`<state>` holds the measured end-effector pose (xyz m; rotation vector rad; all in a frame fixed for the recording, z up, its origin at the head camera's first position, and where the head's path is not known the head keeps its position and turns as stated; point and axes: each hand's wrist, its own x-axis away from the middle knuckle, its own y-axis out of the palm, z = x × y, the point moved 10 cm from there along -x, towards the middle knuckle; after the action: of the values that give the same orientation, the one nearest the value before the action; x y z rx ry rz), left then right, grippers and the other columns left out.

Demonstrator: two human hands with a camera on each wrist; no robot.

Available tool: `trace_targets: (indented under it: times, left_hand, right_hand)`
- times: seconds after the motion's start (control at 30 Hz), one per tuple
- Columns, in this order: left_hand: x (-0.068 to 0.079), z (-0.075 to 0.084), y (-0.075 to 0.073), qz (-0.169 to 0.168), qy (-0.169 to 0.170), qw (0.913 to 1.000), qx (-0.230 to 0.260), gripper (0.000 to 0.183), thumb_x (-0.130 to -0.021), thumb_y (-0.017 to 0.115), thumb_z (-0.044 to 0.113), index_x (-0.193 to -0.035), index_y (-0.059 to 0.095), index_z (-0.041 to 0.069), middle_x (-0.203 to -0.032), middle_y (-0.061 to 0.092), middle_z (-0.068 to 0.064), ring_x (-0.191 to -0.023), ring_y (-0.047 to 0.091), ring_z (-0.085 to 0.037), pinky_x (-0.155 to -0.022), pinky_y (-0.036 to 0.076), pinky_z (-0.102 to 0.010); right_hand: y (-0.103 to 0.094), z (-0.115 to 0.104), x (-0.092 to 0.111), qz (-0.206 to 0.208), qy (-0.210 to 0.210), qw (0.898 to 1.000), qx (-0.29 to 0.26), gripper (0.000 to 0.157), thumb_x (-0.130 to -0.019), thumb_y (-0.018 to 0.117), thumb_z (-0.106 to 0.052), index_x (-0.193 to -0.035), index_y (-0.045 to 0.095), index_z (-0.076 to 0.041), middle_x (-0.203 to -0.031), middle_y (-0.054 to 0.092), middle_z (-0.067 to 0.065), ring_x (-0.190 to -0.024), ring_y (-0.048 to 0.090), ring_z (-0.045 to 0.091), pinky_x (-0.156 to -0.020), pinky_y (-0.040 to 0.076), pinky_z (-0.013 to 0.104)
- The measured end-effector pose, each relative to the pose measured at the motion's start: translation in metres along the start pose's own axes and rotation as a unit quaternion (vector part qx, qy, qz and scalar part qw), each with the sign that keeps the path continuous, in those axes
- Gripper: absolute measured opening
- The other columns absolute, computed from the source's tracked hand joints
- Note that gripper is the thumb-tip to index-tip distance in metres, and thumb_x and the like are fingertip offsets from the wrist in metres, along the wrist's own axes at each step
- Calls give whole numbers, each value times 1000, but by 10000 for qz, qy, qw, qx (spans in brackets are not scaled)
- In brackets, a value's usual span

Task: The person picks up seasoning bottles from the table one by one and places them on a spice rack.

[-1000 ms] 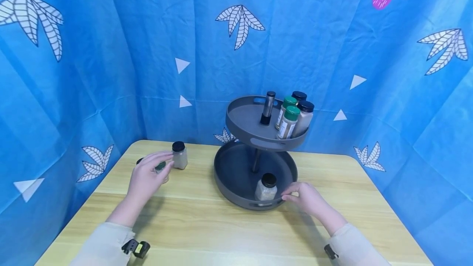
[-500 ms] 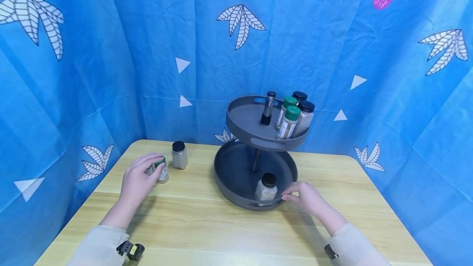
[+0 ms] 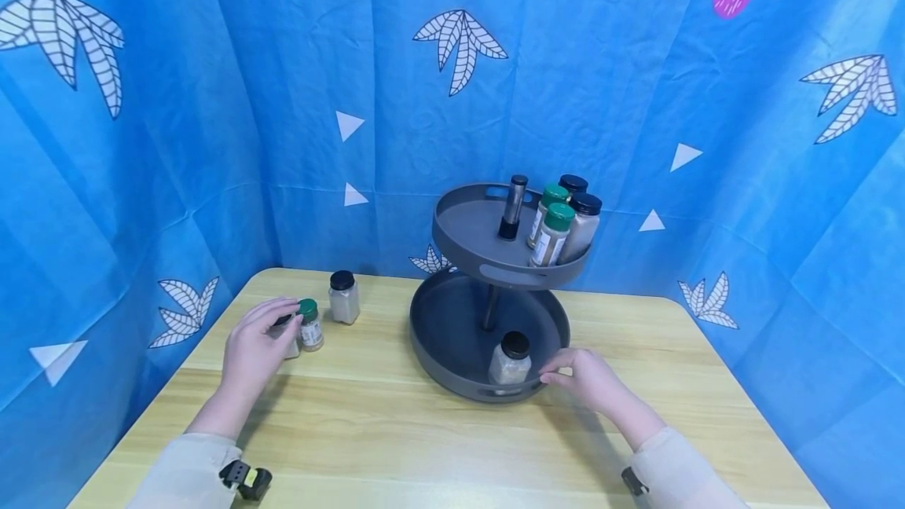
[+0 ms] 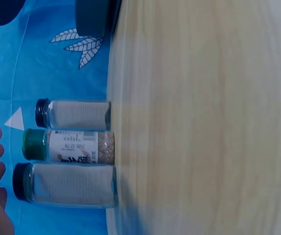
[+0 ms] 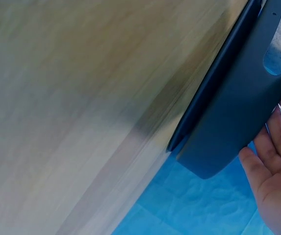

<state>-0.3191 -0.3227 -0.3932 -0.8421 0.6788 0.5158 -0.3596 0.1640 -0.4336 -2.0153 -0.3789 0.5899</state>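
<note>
My left hand [image 3: 256,346] hovers with bent, spread fingers over the jars at the left of the table. Nearest it are a black-capped jar [image 4: 71,184], partly hidden by the hand in the head view, and a green-capped seasoning bottle [image 3: 309,326]. In the left wrist view, the fingers stay apart from the caps. Another black-capped jar [image 3: 344,298] stands just beyond. My right hand [image 3: 588,382] pinches the rim of the lower tier of a dark grey two-tier round rack [image 3: 438,368]. Inside that tier, close to my fingers, sits a black-capped jar [image 3: 511,364].
On the rack's upper tier [image 3: 467,238] stand two green-capped bottles [image 3: 550,236], two black-capped jars [image 3: 583,224] and the central post [image 3: 514,206]. A blue patterned curtain [image 3: 396,100] hangs behind and beside the wooden table [image 3: 396,446].
My left hand has moved left and nearer, off the green-capped bottle and toward the black-capped jar beside it. That bottle now shows fully. My right hand stays at the rim.
</note>
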Motion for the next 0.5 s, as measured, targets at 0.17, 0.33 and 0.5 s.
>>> trace_targets:
  times: [0.17, 0.33, 0.5]
  left_hand:
    - [0, -6, -2, 47, -59, 9999, -111, 24, -84, 78, 1, -108, 76, 1, -118, 70, -17, -115, 61, -39, -99, 45, -57]
    - [1, -14, -1, -12, -171, 9997, -167, 25, -84, 78, 2, -109, 75, -1, -118, 70, -18, -115, 60, -40, -98, 45, -58]
    - [2, -23, 3, -136, -302, 9992, -206, 25, -86, 77, 4, -111, 74, 0, -121, 69, -17, -117, 59, -41, -99, 45, -59]
  right_hand:
    - [-2, -3, 0, 35, -100, 9999, -7, 4, -87, 78, -18, -88, 81, -15, -89, 74, -4, -88, 70, 20, -83, 58, 41]
    - [-2, -3, -1, 18, -136, 9999, -20, 4, -87, 78, -19, -88, 81, -16, -89, 74, -4, -88, 70, 20, -83, 58, 41]
    - [-2, -3, 0, 13, -116, 9999, -48, 5, -86, 79, -19, -88, 81, -15, -89, 75, -4, -87, 70, 20, -82, 58, 41]
